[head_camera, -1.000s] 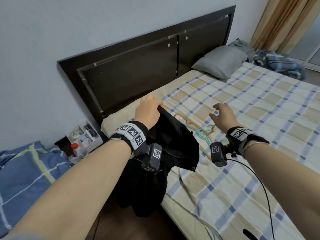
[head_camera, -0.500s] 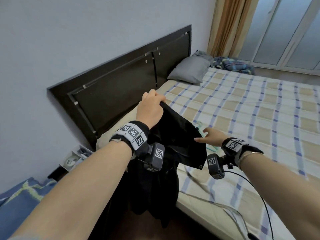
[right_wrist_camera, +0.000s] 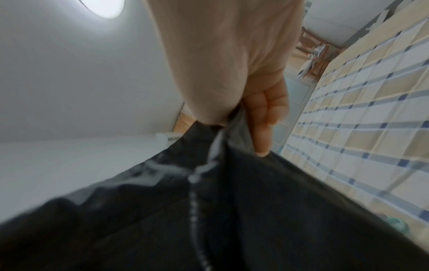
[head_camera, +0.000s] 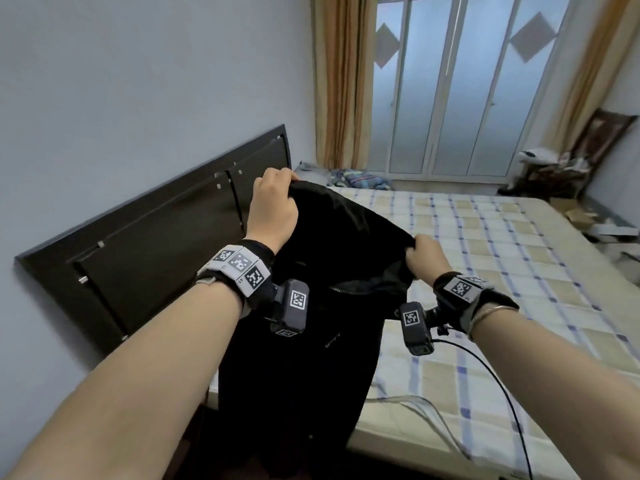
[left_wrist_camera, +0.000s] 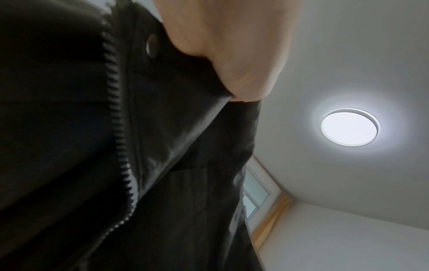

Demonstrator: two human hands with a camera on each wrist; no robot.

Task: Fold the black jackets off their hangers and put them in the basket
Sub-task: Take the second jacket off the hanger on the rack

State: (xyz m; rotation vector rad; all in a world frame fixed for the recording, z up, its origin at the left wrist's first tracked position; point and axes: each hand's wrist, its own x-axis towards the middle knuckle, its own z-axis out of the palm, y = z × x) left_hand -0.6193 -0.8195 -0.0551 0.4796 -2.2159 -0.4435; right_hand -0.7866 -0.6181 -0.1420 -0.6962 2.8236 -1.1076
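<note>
So the black jacket [head_camera: 322,306] is up in the air right at the bed's near edge, held by its top, with the rest hanging straight down toward the floor. Left hand [head_camera: 273,209] has a fistful of one upper corner, up by the dark headboard [head_camera: 149,251]; right hand [head_camera: 424,256] is pinching the other corner, lower down and over the checked sheet [head_camera: 519,258]. In the left wrist view you can see the open zipper [left_wrist_camera: 118,128] and a snap right under the fist. No hanger or basket in view from what I can tell.

My guess at what goes wrong: the fabric looks slick, and the right hand's pinch is pretty shallow, so a shake could pull that corner loose. Also the hem is hanging below the mattress edge, so laying it down carelessly means it bunches or slides off the bed.
</note>
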